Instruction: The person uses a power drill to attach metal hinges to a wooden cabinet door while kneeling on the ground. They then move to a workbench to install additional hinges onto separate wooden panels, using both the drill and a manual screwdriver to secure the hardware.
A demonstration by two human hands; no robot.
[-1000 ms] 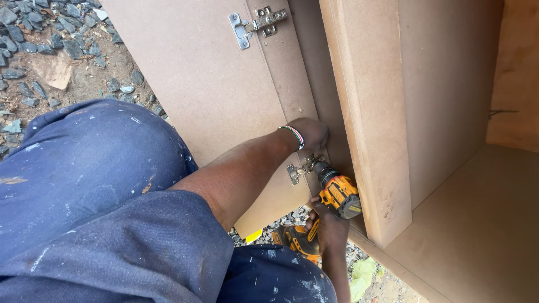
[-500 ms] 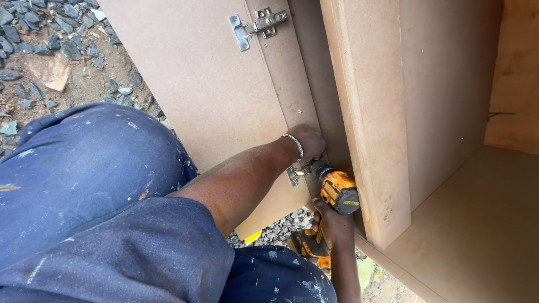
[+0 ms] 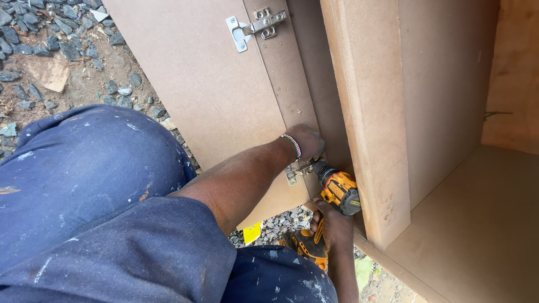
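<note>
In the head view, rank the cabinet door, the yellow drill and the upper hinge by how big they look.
1. Cabinet door, largest by far.
2. Yellow drill.
3. Upper hinge, smallest, though it lies farther from the camera.

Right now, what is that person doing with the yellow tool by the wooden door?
A person crouches by a brown board cabinet. Their right hand holds a yellow and black power drill, its tip at the lower metal hinge. Their left hand presses on the door next to that hinge. An upper hinge is already fixed on.
</note>
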